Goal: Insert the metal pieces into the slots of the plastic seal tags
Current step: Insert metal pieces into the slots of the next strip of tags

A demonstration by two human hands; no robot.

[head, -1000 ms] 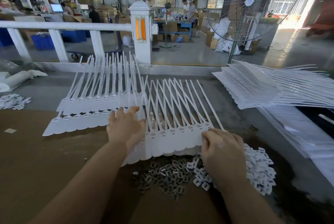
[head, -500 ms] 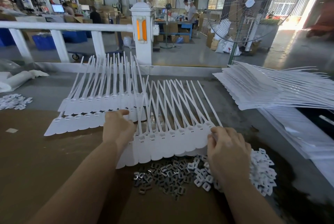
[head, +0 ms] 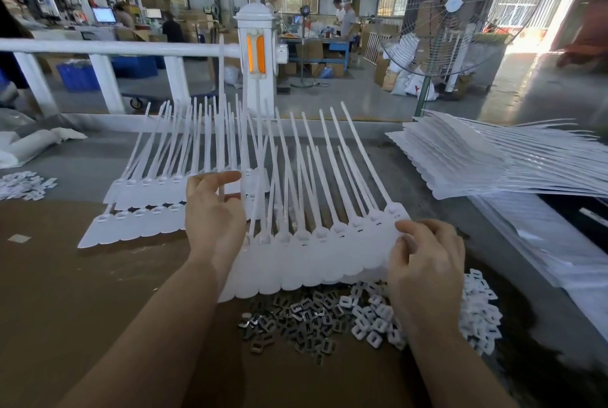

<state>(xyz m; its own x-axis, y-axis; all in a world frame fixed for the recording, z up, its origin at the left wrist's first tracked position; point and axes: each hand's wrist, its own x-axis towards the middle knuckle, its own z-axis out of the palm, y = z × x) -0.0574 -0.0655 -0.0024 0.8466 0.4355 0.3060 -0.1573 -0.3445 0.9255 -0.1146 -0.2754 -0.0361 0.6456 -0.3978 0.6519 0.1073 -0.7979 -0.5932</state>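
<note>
**Tag strip lifted off the bench**

Since the earlier frame I've raised the strip of seal tags [head: 316,253] clear of the cardboard. My left hand [head: 214,213] pinches its left end and my right hand [head: 424,262] pinches the right edge, probably to reposition it. The metal pieces [head: 289,318] lie just below, beside white plastic clips [head: 427,318]. Loaded strips [head: 148,207] crowd the left.
</note>
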